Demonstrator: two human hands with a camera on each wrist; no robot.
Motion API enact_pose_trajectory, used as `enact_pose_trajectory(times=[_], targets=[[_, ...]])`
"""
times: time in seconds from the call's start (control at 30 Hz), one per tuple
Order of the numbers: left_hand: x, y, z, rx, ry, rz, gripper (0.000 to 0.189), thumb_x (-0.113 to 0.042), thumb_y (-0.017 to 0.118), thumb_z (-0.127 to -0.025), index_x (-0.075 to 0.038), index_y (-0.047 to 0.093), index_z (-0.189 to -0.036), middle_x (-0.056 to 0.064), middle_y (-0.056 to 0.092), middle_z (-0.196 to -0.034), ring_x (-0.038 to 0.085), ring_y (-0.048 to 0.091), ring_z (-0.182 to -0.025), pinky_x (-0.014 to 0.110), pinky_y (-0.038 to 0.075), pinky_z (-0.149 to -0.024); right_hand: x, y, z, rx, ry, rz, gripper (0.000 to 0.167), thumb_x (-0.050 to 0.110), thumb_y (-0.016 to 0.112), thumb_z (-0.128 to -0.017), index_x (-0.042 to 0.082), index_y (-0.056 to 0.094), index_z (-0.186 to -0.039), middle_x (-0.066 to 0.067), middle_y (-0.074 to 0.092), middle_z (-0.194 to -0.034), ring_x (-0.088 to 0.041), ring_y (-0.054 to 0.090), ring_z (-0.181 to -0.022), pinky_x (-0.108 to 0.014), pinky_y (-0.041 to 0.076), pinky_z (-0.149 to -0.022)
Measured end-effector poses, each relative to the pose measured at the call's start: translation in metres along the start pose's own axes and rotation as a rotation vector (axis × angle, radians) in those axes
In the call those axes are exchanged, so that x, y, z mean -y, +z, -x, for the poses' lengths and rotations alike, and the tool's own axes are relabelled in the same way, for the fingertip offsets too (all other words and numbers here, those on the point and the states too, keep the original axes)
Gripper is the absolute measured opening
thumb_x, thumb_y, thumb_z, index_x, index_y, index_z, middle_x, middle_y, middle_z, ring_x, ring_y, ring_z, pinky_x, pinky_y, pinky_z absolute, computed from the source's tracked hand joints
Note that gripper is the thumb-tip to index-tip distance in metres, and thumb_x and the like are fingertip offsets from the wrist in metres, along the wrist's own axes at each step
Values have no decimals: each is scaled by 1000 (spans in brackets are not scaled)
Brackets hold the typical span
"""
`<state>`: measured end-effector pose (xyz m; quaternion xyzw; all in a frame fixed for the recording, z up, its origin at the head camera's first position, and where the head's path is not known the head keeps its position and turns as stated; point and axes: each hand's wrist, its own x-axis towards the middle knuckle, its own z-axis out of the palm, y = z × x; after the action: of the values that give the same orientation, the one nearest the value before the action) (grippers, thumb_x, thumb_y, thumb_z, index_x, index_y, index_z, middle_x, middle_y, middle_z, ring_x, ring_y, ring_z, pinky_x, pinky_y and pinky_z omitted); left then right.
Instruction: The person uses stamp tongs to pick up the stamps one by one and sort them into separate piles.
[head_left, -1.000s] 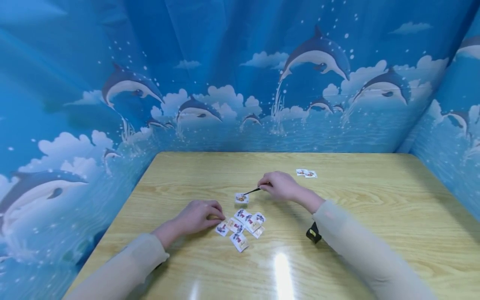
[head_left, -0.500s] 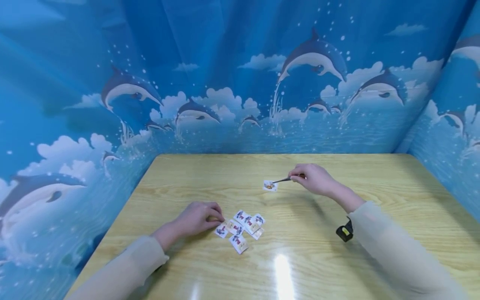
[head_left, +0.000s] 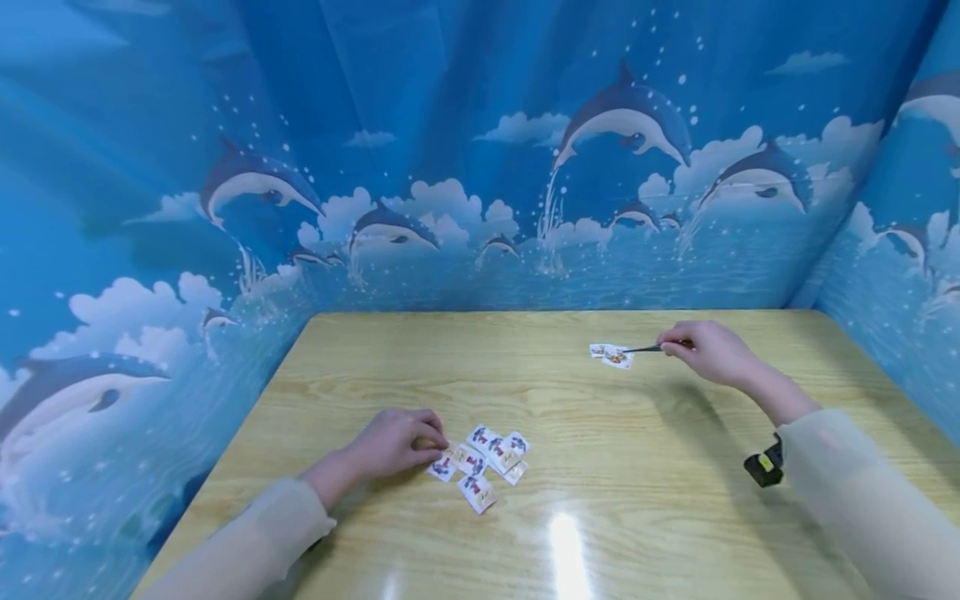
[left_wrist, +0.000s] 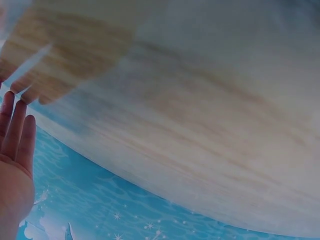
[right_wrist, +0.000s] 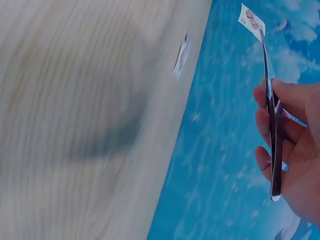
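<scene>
One stamp (right_wrist: 250,21), pinched by tweezers (head_left: 646,349) pointing leftward, long axis crosswise.

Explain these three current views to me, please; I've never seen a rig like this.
There is no robot: a person works with two bare hands. The wide picture is taken from the head, the other two from each wrist. On the wooden table lies a cluster of stamp-like papers, with the left hand at its left edge. The right hand holds tweezers, whose tips grip one paper. The right wrist view shows another paper lying near the table's edge. Behind hangs a dolphin-printed backdrop.
</scene>
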<state>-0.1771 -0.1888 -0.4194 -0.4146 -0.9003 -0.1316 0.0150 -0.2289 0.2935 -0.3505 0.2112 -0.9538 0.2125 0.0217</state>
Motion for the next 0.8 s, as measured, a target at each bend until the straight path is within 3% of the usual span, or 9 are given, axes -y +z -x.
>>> enact_pose_trajectory(times=[0.3, 0.63, 0.8], targets=[[-1, 0, 3, 2, -11, 6, 14, -28, 74, -86, -21, 77, -98, -9, 64, -101, 6, 61, -85, 30, 52, -78, -33, -5, 2, 26, 30, 32, 23, 6, 58, -96, -10, 66, -110, -17, 67, -96, -30, 63, -81, -46, 51, -67], [-2, 0, 4, 6, -27, 12, 13, -26, 73, -87, -21, 77, -99, -9, 64, -102, 7, 61, -87, 32, 51, -78, -46, 8, -14, 57, 19, 122, 22, 4, 59, -94, -9, 68, -110, -15, 65, -93, -28, 62, -78, -44, 50, -66], [-1, -1, 2, 0, -22, 19, 12, -25, 74, -86, -21, 77, -98, -8, 64, -101, 7, 61, -86, 31, 51, -78, -51, 14, -18, 67, 25, 140, 21, 5, 60, -94, -8, 68, -109, -18, 66, -96, -36, 63, -87, -50, 51, -74]])
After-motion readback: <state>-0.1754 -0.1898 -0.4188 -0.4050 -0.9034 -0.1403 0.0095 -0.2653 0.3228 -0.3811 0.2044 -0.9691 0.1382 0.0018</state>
